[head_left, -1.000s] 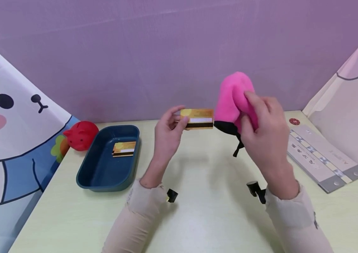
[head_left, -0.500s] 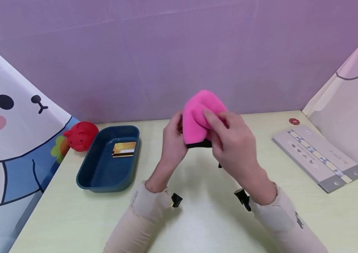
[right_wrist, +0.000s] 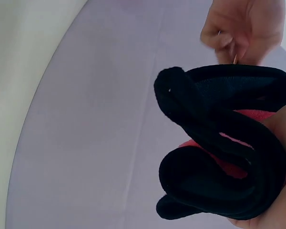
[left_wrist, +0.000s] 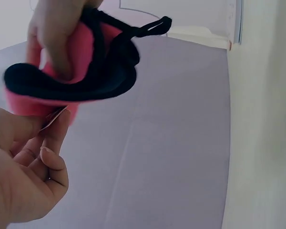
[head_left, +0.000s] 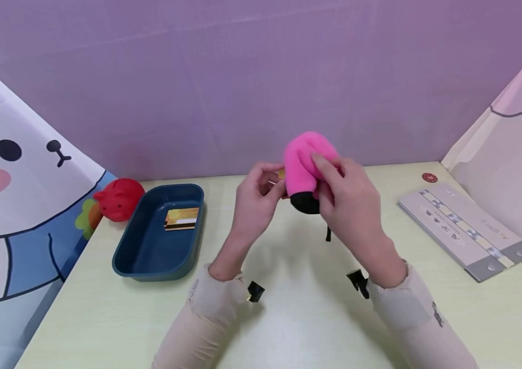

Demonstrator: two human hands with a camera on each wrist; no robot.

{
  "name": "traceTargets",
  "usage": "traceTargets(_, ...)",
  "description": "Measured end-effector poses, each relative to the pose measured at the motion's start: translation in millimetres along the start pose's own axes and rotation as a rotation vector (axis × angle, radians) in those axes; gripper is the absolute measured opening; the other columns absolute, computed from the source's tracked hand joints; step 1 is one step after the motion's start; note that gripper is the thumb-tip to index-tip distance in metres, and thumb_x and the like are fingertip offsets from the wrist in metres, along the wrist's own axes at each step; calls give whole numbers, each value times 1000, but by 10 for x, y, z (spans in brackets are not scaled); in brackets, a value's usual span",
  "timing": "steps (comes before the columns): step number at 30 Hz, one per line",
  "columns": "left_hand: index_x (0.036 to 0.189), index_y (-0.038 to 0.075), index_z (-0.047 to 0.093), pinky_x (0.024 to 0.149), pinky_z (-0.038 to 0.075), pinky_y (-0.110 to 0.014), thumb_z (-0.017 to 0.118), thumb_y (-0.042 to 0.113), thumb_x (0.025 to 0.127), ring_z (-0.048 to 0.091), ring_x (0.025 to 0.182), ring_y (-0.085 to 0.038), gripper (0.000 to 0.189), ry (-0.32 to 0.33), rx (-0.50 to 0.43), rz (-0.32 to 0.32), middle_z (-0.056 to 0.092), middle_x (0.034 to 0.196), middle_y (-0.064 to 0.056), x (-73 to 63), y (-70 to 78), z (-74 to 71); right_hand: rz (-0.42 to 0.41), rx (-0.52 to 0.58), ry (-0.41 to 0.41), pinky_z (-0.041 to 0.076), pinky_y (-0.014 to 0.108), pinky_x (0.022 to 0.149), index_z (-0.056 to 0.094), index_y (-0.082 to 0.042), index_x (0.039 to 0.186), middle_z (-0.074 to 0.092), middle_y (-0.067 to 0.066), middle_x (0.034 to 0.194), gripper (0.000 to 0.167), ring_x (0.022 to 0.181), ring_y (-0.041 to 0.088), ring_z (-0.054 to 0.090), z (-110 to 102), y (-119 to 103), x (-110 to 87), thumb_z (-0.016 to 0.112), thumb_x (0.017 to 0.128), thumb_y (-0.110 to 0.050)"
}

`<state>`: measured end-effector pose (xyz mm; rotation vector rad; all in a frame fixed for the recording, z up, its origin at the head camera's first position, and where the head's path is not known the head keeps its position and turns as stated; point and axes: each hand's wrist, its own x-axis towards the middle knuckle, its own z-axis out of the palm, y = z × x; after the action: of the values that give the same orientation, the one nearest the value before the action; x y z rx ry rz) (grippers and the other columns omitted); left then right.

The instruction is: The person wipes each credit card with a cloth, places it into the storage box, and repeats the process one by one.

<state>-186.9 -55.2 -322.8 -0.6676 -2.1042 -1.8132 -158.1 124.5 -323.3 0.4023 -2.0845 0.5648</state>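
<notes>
My left hand (head_left: pixel 257 202) pinches a gold bank card (head_left: pixel 281 175) between thumb and fingers, raised above the table. Most of that card is hidden behind a pink fleece cloth (head_left: pixel 301 161) with black edging. My right hand (head_left: pixel 350 197) grips the folded cloth from the right, thumb and fingers pressed into it. A black loop (left_wrist: pixel 152 27) dangles from the edging in the left wrist view. In the right wrist view, the black edging (right_wrist: pixel 271 157) bunches in curved folds, with my left hand (right_wrist: pixel 248 28) just beyond it.
At left, a dark blue tray (head_left: pixel 120 264) holds another gold bank card (head_left: pixel 181 219). A red piggy bank (head_left: pixel 119 199) stands beside the tray. A grey folder-like box (head_left: pixel 468 230) and a red chip (head_left: pixel 429 177) lie at right. A purple cloth backdrop (head_left: pixel 224 92) rises behind the table.
My right hand has brought the pink cloth left onto the card, covering it. Over the last half second the cloth has shifted slightly right, uncovering a bit of the card's left end.
</notes>
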Motion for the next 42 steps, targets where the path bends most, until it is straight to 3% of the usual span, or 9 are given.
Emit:
traceTargets(4,119,5,64,59,46,-23,69,9,94,60,66,-16,26,3,18,-5,69,88,-16,10,17,-66,83,-23,-13,53,56,62,70,-10,124,64,24,102,36,91,40,60,-47,133,24,61,91,-4)
traceTargets(12,120,1,62,62,45,-23,67,4,94,57,68,-14,27,60,-42,31,65,86,-15,62,47,-233,254,-49,0,48,61,64,66,-16,132,62,24,107,40,99,41,58,-177,360,75,59,93,-8)
traceTargets(17,121,2,62,63,45,-23,66,6,95,56,69,-15,26,89,-43,36,65,85,-12,78,34,-265,277,-14,36,46,58,67,66,-19,134,62,21,108,41,103,38,58,-244,311,96,59,94,-10)
traceTargets(23,118,3,63,62,46,-22,68,6,94,60,69,-17,24,113,-3,9,65,86,-16,86,-53,-216,174,42,76,49,55,66,68,-17,130,64,20,103,38,98,37,58,-244,118,86,63,93,-9)
traceTargets(28,118,3,63,65,50,-22,66,4,95,66,76,-24,23,90,36,-26,68,91,-19,59,-97,-123,-13,83,75,55,53,69,71,-11,125,66,24,100,35,93,38,61,-176,-101,45,65,91,-5)
traceTargets(33,112,-2,61,76,47,-23,62,-7,90,58,83,-15,23,41,97,44,65,95,-18,-20,-112,-57,-176,104,27,57,47,72,71,-9,124,67,22,101,35,88,37,63,-64,-296,-32,63,91,-4)
traceTargets(38,99,-4,56,75,43,-22,63,-13,82,47,78,-7,21,19,51,83,56,86,-14,-65,-120,-38,-199,80,-7,55,45,68,71,-11,124,66,18,101,36,84,35,61,-20,-369,-79,58,91,-1)
traceTargets(42,107,-3,57,80,44,-25,62,-10,87,49,84,-10,22,3,36,68,57,92,-15,-66,-88,-36,-186,56,-14,55,46,66,71,-12,124,66,18,102,37,84,35,61,-9,-346,-80,57,92,-2)
